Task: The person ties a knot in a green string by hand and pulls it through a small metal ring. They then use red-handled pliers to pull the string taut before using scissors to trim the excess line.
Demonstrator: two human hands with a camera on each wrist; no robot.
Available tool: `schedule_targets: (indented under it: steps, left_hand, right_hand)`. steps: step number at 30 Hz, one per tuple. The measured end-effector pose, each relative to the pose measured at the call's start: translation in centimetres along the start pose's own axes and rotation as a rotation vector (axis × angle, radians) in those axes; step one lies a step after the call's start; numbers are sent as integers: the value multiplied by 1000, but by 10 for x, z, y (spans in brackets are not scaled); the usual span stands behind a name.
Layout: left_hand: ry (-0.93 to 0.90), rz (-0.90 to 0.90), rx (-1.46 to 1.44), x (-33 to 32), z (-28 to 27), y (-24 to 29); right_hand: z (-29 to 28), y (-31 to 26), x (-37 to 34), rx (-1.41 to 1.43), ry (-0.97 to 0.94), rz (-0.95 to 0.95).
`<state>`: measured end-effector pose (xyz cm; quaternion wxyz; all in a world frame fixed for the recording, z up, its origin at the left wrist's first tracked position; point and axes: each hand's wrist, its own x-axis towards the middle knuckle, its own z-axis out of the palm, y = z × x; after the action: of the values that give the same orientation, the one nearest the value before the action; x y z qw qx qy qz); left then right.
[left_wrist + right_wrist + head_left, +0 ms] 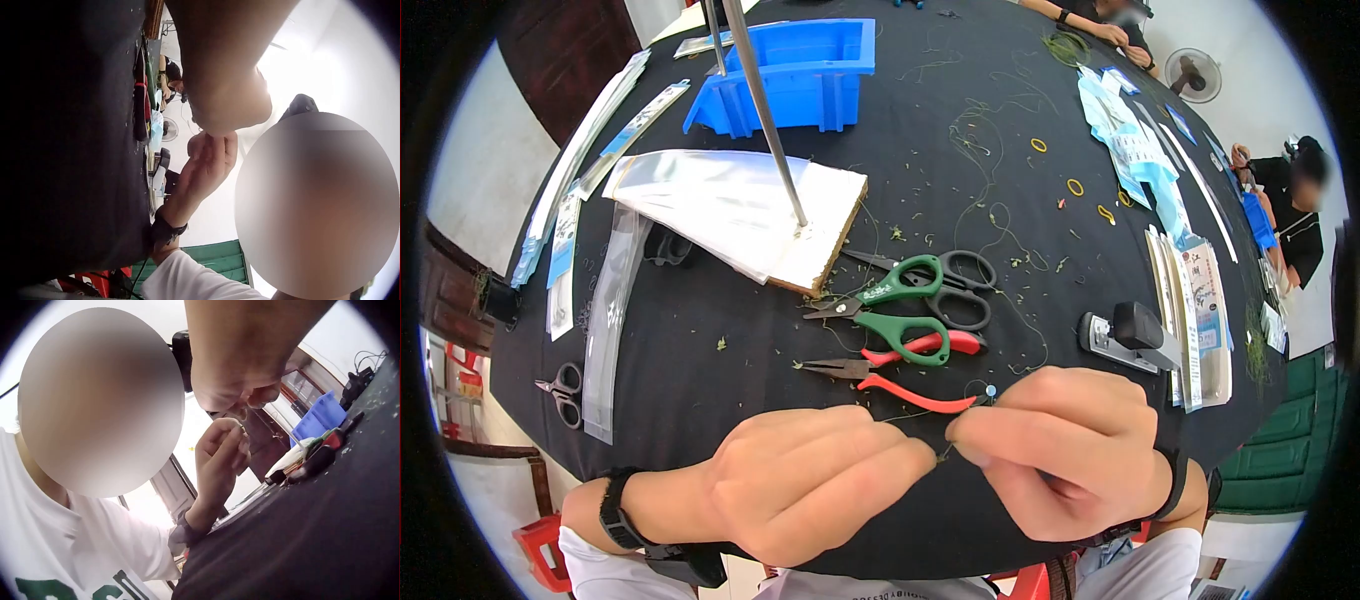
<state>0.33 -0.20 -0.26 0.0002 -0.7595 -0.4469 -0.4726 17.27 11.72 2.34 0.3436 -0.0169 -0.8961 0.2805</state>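
Both hands are raised over the near edge of the table, fingertips close together. The left hand (820, 480) pinches a thin greenish line (943, 457) between thumb and fingers. From the other side the right hand (1060, 450) pinches at the same line, its fingers curled inward. In the right wrist view a short pale bit of it (244, 429) shows at the left fingertips. Just beyond the hands lie red-handled pliers (920, 395) and green-handled scissors (900, 325). A small light-blue round piece (990, 390) sits beside the right fingertips.
Black scissors (965, 290) lie behind the green ones. A board (835, 245) bears clear bags and a metal rod (765, 110); a blue bin (800, 95) stands behind. To the right are a stapler (1130, 340) and packets (1200, 325). Small scissors (565, 395) lie left.
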Motion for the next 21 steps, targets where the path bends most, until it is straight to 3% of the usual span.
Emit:
schedule_targets:
  steps: [13, 21]
  left_hand:
    - [51, -213, -161, 3, -2, 7]
    - [60, -279, -171, 4, -5, 8]
  right_hand:
    - [8, 8, -5, 430, -150, 342]
    - [14, 5, -9, 450, -158, 321]
